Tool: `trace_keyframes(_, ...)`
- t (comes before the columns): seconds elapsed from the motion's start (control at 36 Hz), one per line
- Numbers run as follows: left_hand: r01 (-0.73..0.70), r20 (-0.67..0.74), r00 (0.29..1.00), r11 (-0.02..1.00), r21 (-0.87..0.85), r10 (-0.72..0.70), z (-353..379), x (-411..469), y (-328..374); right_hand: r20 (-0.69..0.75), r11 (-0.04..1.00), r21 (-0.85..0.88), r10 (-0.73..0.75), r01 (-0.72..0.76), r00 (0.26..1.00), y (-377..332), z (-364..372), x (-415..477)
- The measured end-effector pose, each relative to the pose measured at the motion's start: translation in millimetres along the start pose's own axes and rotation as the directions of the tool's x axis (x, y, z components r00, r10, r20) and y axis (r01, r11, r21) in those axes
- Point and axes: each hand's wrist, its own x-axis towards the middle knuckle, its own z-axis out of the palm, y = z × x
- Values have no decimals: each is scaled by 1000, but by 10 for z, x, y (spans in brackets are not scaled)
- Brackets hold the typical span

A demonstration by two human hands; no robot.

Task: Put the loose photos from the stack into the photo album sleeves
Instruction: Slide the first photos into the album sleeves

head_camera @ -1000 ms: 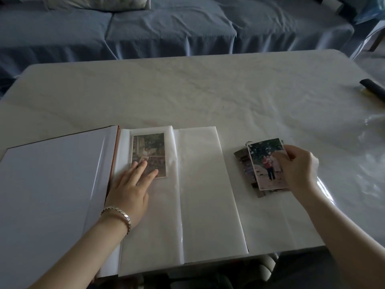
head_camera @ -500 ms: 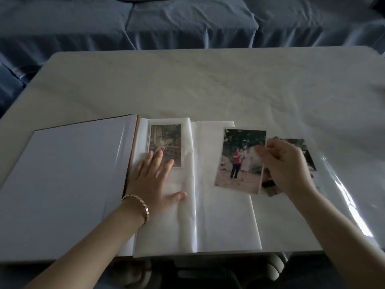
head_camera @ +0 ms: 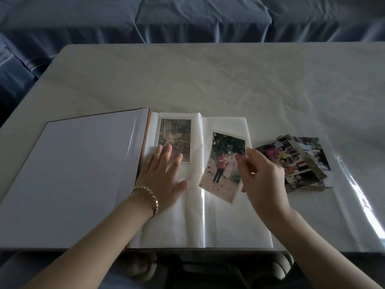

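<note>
White sleeve pages of the open album point(head_camera: 83, 174) now lie under the loose photo point(head_camera: 224, 163). Half a second ago it hung at the right page's outer edge, in front of the stack point(head_camera: 300, 159); since then it has come inward and tilted, leaving the stack uncovered on the surface point(head_camera: 208, 80) just right of the album. The right hand point(head_camera: 262, 178) pinches the photo's right edge, fingers point(head_camera: 241, 161) clamped on it; I cannot tell whether its lower corner touches the page. The left hand point(head_camera: 162, 176) stays flat on the left page, fingers apart, tips on the sleeved photo point(head_camera: 176, 136). The album's near edge sits along the surface's near edge, and a broad pale stretch runs beyond it to the far edge. The left page's sleeve holds that one photo at its top.
</note>
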Motion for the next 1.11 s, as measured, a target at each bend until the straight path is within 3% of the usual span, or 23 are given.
trace_keyframes(0.25, -9, -21, 1000, 1000, -13, 9, 23, -11, -7, -59, 990, -102, -100, 94, 993, -87, -23, 18)
trace_keyframes(0.61, -7, -13, 1000, 1000, -18, 7, 26, -1, -7, -4, 952, -152, -269, 265, 963, -112, 9, -25)
trace_keyframes(0.78, 13, 37, 999, 1000, -11, -12, -2, 15, -2, 137, 944, -107, -296, 311, 945, -128, 94, -150)
trace_keyframes(0.83, 4, 47, 999, 1000, -23, -3, -15, 17, -8, 181, 964, -79, -235, 253, 955, -131, 127, -227)
trace_keyframes(0.92, 7, 92, 996, 997, -76, 0, -65, 40, -40, 288, 999, 22, 31, -39, 957, -110, 164, -325)
trace_keyframes(1.0, -10, 83, 996, 996, -85, 17, -152, 65, -83, 367, 943, 112, 254, -313, 895, -50, 172, -377)
trace_keyframes(1.11, -17, 68, 997, 998, -54, 21, -250, 69, -130, 459, 857, 131, 393, -499, 796, 19, 115, -372)
